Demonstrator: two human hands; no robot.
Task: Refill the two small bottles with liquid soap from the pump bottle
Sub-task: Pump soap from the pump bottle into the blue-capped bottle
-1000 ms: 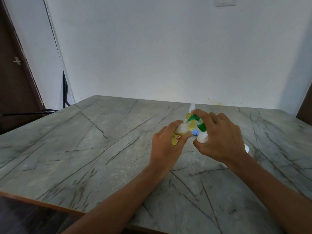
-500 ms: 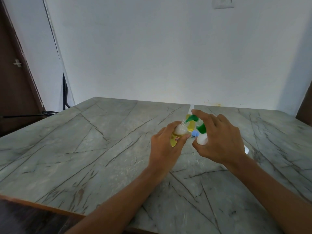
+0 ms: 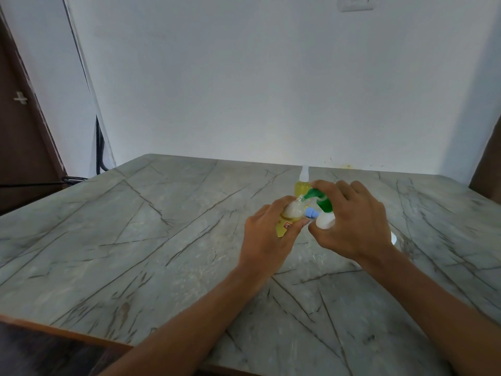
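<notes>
My left hand [image 3: 267, 237] grips a small clear bottle [image 3: 288, 217] with a yellow label, tilted with its open neck toward the right. My right hand [image 3: 355, 222] covers the white pump bottle [image 3: 325, 221], fingers lying over its green pump head [image 3: 318, 200]. The green spout points at the small bottle's neck and looks to touch it. Behind them stands a second small bottle [image 3: 303, 185] of yellow liquid with a white spray top, upright on the grey marble table [image 3: 162, 240]. A small blue cap [image 3: 311, 213] shows between my two hands.
A white object [image 3: 393, 238] peeks out behind my right wrist. The table's wooden front edge [image 3: 54, 329] runs at lower left. A white wall rises behind the table, with a dark door [image 3: 21, 126] and cables at left.
Both hands and the bottles have stayed nearly still. The small bottle's neck and the green spout remain together, while the view has shifted slightly.
</notes>
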